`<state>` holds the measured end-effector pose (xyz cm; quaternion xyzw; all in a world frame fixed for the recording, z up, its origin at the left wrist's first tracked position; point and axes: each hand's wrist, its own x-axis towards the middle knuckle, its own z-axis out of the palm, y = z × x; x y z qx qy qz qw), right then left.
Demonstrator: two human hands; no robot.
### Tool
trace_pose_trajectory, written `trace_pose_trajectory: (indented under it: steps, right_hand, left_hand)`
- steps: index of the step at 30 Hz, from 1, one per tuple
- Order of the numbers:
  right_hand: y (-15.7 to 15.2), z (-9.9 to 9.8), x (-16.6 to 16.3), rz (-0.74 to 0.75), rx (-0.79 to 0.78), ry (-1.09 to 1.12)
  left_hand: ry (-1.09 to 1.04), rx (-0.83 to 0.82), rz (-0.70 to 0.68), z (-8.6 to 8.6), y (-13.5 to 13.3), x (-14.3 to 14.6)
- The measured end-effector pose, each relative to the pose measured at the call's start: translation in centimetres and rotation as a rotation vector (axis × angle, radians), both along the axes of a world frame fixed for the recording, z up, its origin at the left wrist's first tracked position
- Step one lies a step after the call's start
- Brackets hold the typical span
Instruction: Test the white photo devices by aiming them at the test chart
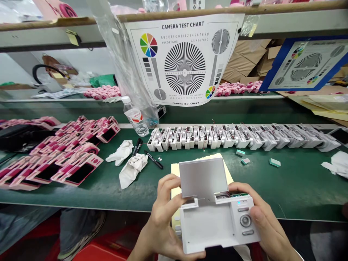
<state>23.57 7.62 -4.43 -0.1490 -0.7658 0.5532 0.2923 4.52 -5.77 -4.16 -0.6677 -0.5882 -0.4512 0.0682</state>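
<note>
A white camera body [209,224] is held between both hands, its silver flip screen [203,177] raised above an empty recess. My left hand [165,217] wraps the left side, fingers by the screen's left edge and others under the body. My right hand [266,221] grips the right side, the thumb beside the round button pad [245,220]. A small blue light [239,203] glows near the top right, where a bit of green circuit board shows. Behind the camera lies yellow paper [175,172] on the green bench.
A row of opened white cameras [202,137] crosses the bench [252,177]. Pink cameras [81,168] fill the left. Crumpled tissues [132,169], a black marker [154,160], a water bottle [136,117] and small green-white blocks [274,162] lie about. A test chart [185,61] hangs ahead.
</note>
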Motion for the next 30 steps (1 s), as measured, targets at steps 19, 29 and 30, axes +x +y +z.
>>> trace_pose_trajectory:
  steps: [19, 29, 30]
  right_hand:
    - [0.5, -1.6, -0.5, 0.011, -0.173, 0.034]
    - [0.3, -1.6, -0.6, -0.023, -0.272, 0.062]
    - [0.3, -1.4, -0.5, -0.029, -0.28, 0.051]
  left_hand:
    - [0.016, -0.035, 0.003, -0.3, 0.7, 0.0]
    - [-0.059, -0.059, -0.018, -0.5, 0.8, 0.2]
    - [-0.072, -0.058, -0.023, -0.6, 0.8, 0.2]
